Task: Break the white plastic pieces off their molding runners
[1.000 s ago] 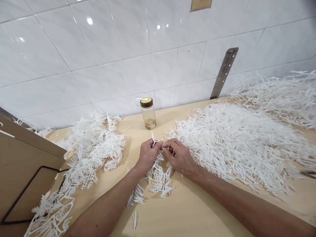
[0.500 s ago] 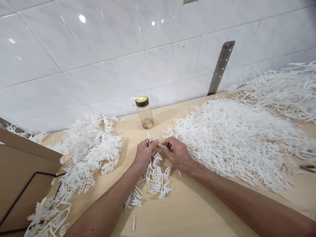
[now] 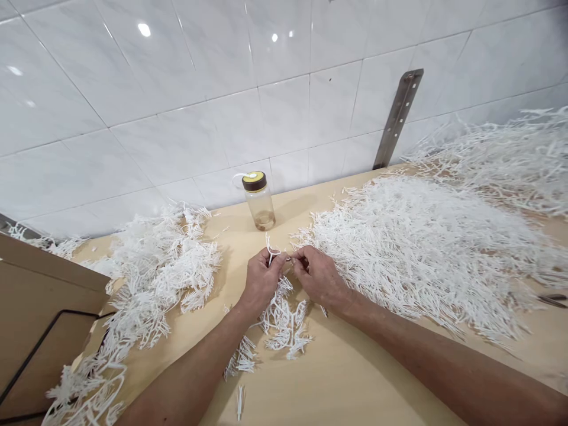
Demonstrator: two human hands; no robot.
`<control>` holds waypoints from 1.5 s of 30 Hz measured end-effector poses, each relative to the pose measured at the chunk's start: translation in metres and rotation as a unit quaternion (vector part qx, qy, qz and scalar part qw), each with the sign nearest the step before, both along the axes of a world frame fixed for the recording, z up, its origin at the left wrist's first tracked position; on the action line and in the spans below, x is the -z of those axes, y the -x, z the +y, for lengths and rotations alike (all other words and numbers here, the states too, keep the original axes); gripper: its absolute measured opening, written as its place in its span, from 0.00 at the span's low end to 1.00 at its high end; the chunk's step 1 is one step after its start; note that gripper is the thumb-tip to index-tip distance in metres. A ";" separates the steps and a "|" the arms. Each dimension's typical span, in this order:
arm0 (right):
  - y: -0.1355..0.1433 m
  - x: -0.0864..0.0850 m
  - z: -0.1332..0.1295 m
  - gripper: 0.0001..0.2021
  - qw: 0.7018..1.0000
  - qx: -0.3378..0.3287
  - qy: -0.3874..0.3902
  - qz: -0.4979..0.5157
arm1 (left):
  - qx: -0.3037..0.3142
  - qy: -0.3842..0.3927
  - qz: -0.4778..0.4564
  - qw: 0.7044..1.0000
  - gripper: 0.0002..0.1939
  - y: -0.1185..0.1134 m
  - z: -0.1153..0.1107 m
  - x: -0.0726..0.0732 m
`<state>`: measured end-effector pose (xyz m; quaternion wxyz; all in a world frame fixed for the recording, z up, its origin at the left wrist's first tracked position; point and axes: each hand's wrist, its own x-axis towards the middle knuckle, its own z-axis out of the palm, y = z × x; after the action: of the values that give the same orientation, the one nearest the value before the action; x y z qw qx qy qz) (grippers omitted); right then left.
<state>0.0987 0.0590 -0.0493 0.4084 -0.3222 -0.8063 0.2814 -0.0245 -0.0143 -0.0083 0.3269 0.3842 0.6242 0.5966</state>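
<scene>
My left hand is closed in a pinch on a white branched plastic sprig, whose thin tip sticks up above the fingers. Close beside it, my right hand pinches the sprig's other end, and a short stretch spans the gap between the fingertips. The fingers hide most of the joint there. Below the hands, a small cluster of white branched sprigs lies on the table, with another tuft under my left forearm. One loose short sprig lies nearer to me.
A large heap of white sprigs spreads on the right, with another pile on the left. A clear bottle stands ahead near the tiled wall. A metal strip leans there. A cardboard box sits at the left edge of the wooden table.
The hands stay almost in place, both still pinching the sprig. The fingertips shift slightly and the view tilts a little; the piles and bottle look unchanged.
</scene>
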 end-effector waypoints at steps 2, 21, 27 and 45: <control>-0.002 -0.001 0.003 0.03 0.999 0.030 0.016 -0.004 | -0.004 -0.027 0.056 0.998 0.16 -0.003 -0.003 -0.001; -0.046 -0.057 0.044 0.01 0.959 0.186 -0.208 0.050 | -0.021 0.088 -0.056 0.994 0.26 0.013 0.006 -0.013; -0.023 -0.037 0.001 0.05 0.996 -0.076 -0.036 0.023 | -0.037 0.069 -0.051 0.996 0.25 0.004 0.006 -0.007; -0.016 -0.024 -0.001 0.07 0.985 -0.042 0.143 0.088 | 0.182 0.062 -0.171 0.966 0.18 0.020 0.006 -0.012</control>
<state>0.1145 0.0581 -0.0248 0.4156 -0.3171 -0.7314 0.4379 -0.0449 -0.0088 0.0040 0.5553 0.3626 0.5140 0.5440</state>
